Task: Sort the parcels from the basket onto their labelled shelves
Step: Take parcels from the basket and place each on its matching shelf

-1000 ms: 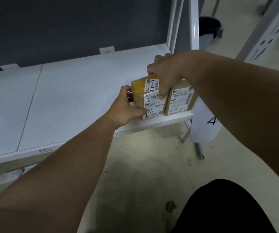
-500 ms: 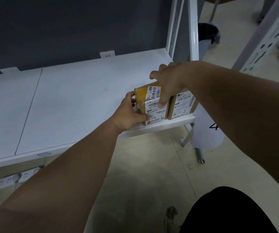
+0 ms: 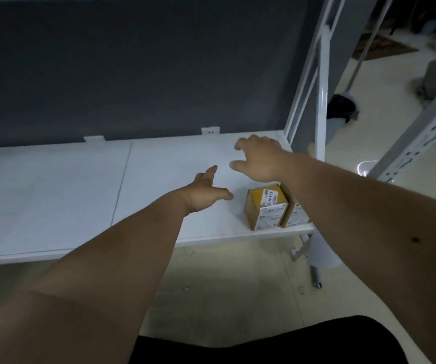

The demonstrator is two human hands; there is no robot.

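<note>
A small brown parcel (image 3: 265, 207) with yellow tape and white labels stands at the front right corner of the white shelf (image 3: 80, 195). A second brown parcel (image 3: 296, 212) stands touching its right side, half hidden by my right forearm. My left hand (image 3: 206, 191) hovers open above the shelf, just left of the parcels, touching nothing. My right hand (image 3: 260, 160) is open too, fingers spread, above and behind the parcels. Neither hand holds anything. The basket is out of view.
A dark grey wall backs the shelf. White uprights (image 3: 322, 82) stand at the shelf's right end, with a white paper tag (image 3: 322, 252) hanging below the corner. A black-lined bin (image 3: 339, 114) and a perforated grey rack post (image 3: 416, 132) stand on the floor to the right.
Both hands have let go of the yellow-taped parcel and lifted away from it, left hand to the left, right hand up and back. The parcel now stands alone beside the other one.
</note>
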